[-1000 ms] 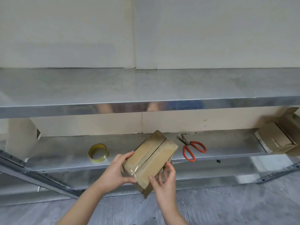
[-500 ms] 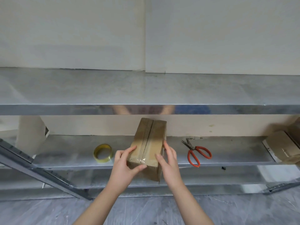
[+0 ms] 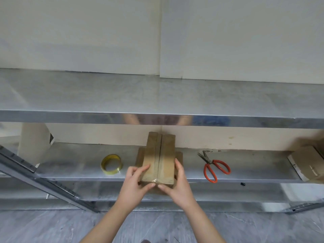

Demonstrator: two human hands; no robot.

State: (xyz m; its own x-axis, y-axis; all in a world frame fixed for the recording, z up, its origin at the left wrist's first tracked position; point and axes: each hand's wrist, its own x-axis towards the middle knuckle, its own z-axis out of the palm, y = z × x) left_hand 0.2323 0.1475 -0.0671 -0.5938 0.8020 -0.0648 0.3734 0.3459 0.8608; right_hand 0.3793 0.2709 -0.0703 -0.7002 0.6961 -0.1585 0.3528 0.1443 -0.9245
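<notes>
Box: brown cardboard box [image 3: 160, 155], long axis running 6-to-12 o'clock, at the middle shelf [image 3: 254, 165] of a metal rack. The near end sticks out past the front lip. Can't tell if the base sits flat or is tipped up.
L hand: left hand [image 3: 136, 183] clamped on the box's near corner at approx. 7 o'clock, thumb on the front face, fingers wrapped round the side.
R hand: right hand [image 3: 178, 183] grips the opposite corner at approx. 5 o'clock, thumb tip nearly meeting the other thumb.
Done (judged): flaps closed, clear tape along the centre seam and over the near end, so sealing looks finished.
Left (judged): push the box fully onto the shelf and let go; neither is done yet.
Tools: tape roll [image 3: 111, 164] at 9 o'clock of the box, near but apart. Red-handled scissors [image 3: 214, 168] at 3 o'clock, blades closed.
Surface: shiny galvanised metal, reflects the box. Flat cardboard pieces [image 3: 308, 163] at the far 3 o'clock end.
Above: upper shelf [image 3: 157, 95] at 12 o'clock, its front edge mirroring the arms.
Room: pale wall [image 3: 228, 41] behind, grey marbled floor [image 3: 52, 228] below, loose metal rail [image 3: 40, 183] slanting at 8 o'clock.
</notes>
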